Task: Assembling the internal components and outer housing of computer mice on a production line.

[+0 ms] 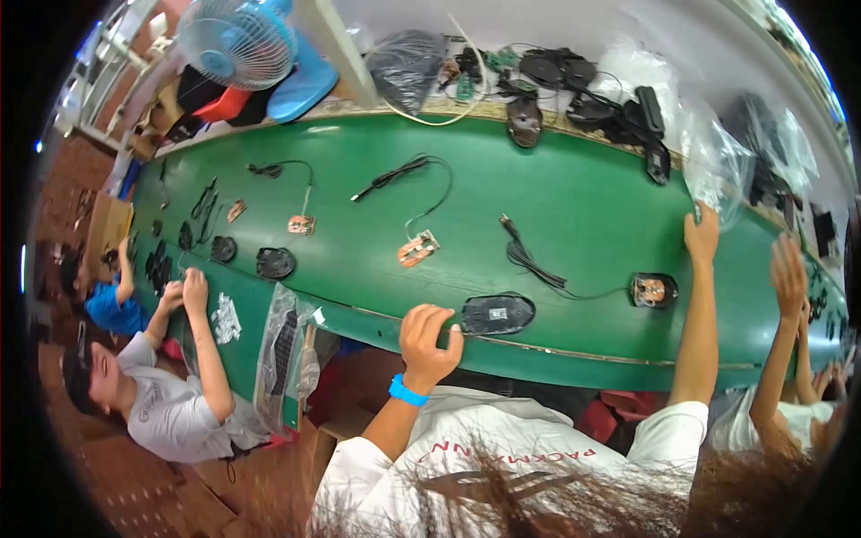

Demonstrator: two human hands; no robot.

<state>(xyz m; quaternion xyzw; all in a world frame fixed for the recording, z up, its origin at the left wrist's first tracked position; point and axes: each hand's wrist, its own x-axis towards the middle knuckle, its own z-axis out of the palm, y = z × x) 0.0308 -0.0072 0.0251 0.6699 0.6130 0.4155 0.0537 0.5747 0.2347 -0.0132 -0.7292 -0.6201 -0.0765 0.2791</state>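
My left hand (430, 345), with a blue wristband, rests by the near edge of the green belt. Its thumb and fingers are apart and hold nothing. Just right of it lies a black mouse shell (498, 315), open side up. My right arm stretches to the far right, where my right hand (702, 235) has its fingers drawn together at the low end of a clear plastic bag (717, 175); the fingertips are partly hidden. Below that hand another mouse shell (654, 290) carries a copper-coloured circuit board, wired to a black cable (531, 260).
Another circuit board (418, 249) with its cable lies mid-belt, a smaller one (301, 224) farther left. Several black shells, one here (275, 263), line the left. Along the back ledge sit cables, mouse parts and a dark bag (408, 72). Co-workers sit left (179, 394) and right (780, 394).
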